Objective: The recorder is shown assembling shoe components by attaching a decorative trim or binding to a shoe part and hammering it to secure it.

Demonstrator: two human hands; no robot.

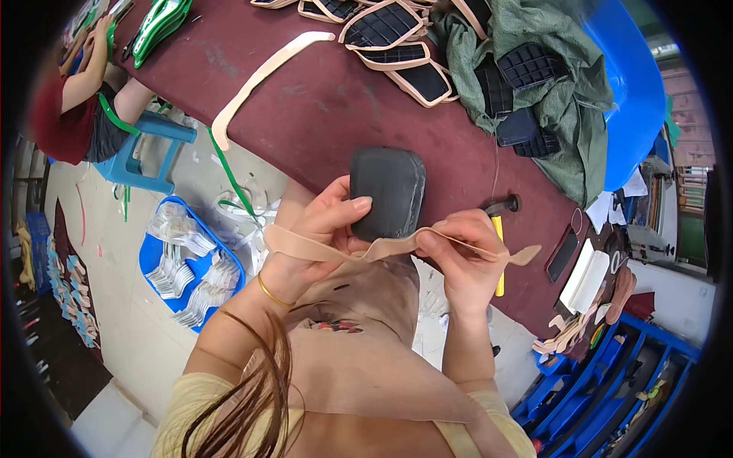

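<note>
My left hand is closed around a black rounded pad, with the thumb on its face. A beige strip runs across the pad's near edge, one end lying over the left hand's palm. Between thumb and fingers, my right hand pinches this strip, whose pointed tail sticks out to the right. Both hands are above my lap at the table's near edge. Another beige strip, curved, lies on the dark red table at the left.
Several beige-edged black pads lie at the table's far side, beside a green sack with more pads. A hammer, a phone and a blue basin are to the right. Left stands a blue crate; another person sits beyond.
</note>
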